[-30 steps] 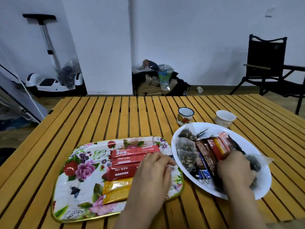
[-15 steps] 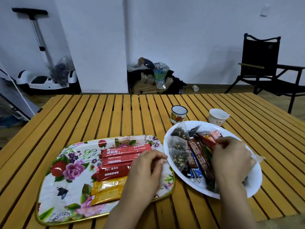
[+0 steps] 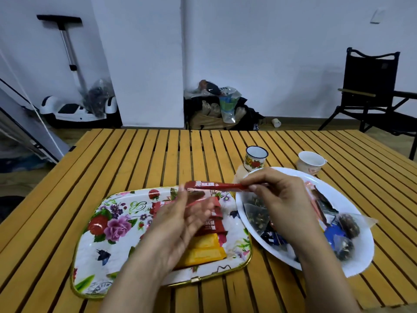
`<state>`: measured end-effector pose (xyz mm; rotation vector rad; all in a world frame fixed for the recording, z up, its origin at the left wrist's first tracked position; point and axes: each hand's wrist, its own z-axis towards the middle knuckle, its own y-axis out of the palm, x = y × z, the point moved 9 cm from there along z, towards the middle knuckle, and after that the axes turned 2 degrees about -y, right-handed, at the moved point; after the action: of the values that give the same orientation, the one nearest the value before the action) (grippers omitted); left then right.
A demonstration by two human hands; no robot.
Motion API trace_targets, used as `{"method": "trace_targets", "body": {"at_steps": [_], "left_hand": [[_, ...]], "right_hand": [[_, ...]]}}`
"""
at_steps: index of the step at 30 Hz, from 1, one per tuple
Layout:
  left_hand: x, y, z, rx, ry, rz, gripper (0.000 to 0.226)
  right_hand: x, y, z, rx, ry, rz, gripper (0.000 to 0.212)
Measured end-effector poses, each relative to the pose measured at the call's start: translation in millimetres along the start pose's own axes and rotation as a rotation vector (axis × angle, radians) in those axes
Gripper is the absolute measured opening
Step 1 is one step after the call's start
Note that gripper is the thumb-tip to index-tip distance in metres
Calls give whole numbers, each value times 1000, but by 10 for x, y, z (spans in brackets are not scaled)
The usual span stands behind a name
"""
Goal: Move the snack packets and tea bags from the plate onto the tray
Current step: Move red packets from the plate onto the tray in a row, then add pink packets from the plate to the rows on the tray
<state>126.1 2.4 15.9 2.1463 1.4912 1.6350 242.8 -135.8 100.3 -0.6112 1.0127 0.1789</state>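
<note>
No text can be read with certainty. White characters are printed on the red packet held above the tray, but they are too blurred to be made out. Similar white lettering is seen on the red packets lying on the tray, equally illegible. A faint round stamp-like mark with lettering is printed at the tray's near left corner, and a reddish mark is carried by the white cup; neither can be deciphered.

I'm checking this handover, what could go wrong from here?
The right hand pinches only the end of the red packet, so it may slip before the open left hand takes it. The tray already holds packets; this one could land askew. The enamel cup stands beside the plate.
</note>
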Motion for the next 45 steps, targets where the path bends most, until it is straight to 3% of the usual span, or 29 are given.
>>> {"method": "trace_targets", "body": {"at_steps": [3, 7, 9, 12, 15, 17, 19, 25, 27, 30, 33, 37, 40, 42, 45], "left_hand": [[237, -259, 5, 88, 54, 60, 48], [381, -529, 15, 219, 134, 391, 35], [439, -682, 35, 314, 181, 608, 28], [558, -806, 47, 480, 306, 1137, 13], [585, -750, 14, 579, 460, 1408, 35], [545, -596, 14, 516, 573, 1450, 50], [404, -424, 79, 398, 623, 1585, 50], [140, -484, 273, 276, 495, 1669, 50], [188, -467, 254, 298, 517, 1656, 49], [299, -363, 149, 351, 633, 1583, 41], [316, -135, 17, 303, 754, 1433, 28], [2, 372, -129, 26, 862, 1422, 24], [-384, 683, -182, -195, 883, 1489, 25], [-577, 789, -178, -257, 912, 1557, 27], [-624, 815, -143, -220, 925, 1562, 28]], "right_hand": [[34, 239, 35, -86, -21, 18, 28], [109, 568, 20, -194, 22, 10, 30], [141, 734, -2, -230, 41, -30, 32], [262, 1002, -64, -327, -7, -290, 33], [379, 1135, -117, -378, -47, -447, 34], [392, 1124, -108, -366, -60, -473, 32], [380, 1128, -93, -363, -98, -524, 31], [381, 1068, -73, -321, -70, -534, 26], [331, 837, 12, -186, -31, -481, 24], [208, 134, 58, 246, 2, -437, 24], [471, -576, -119, 573, 206, -508, 27], [1065, -813, -284, 461, 522, -686, 32], [1239, -744, -329, 383, 573, -742, 32], [1261, -739, -333, 396, 580, -776, 37], [1292, -743, -335, 388, 603, -788, 42]]}}
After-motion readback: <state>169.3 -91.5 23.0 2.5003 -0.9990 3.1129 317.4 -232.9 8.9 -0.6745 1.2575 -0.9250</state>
